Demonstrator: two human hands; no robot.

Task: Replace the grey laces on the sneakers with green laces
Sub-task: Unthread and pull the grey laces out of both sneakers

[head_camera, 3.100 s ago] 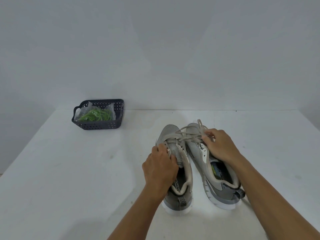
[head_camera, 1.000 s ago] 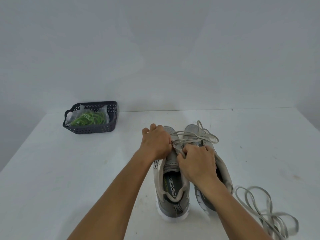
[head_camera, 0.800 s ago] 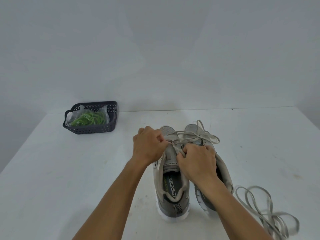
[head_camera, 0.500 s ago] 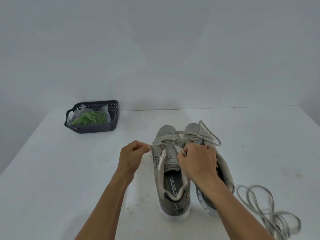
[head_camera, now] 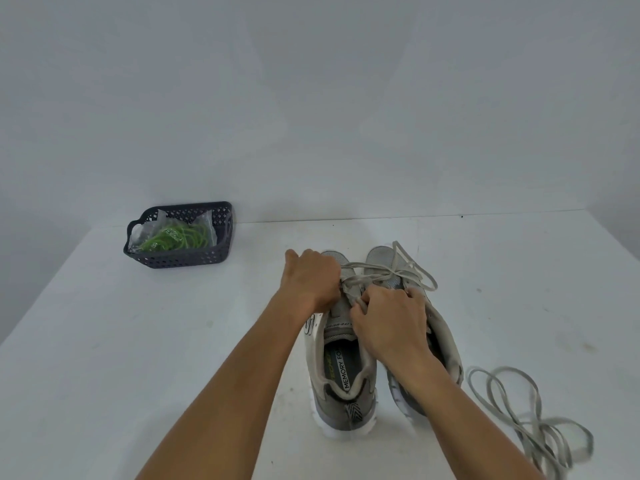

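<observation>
Gripping the grey lace (head_camera: 353, 280) at the eyelets of the left sneaker (head_camera: 341, 362), a person's left hand (head_camera: 311, 280) is curled over the shoe's forefoot, its fingers (head_camera: 334, 289) closed around the strand. The right hand (head_camera: 389, 322) sits just beside it on the tongue, its fingers (head_camera: 362, 303) bent and pinching the same lace. The flat, pale lace is loosened and runs across to loops lying over the toe of the right sneaker (head_camera: 443, 334). Both grey mesh shoes with white soles stand side by side, touching, toes pointing away, near the middle of the white desk (head_camera: 104, 341). A second grey lace (head_camera: 526, 420) lies in loose coils on the desk just right of the right sneaker. Green laces (head_camera: 176, 237), in a clear bag, rest in a dark perforated basket (head_camera: 180, 259) well apart at the far left.
</observation>
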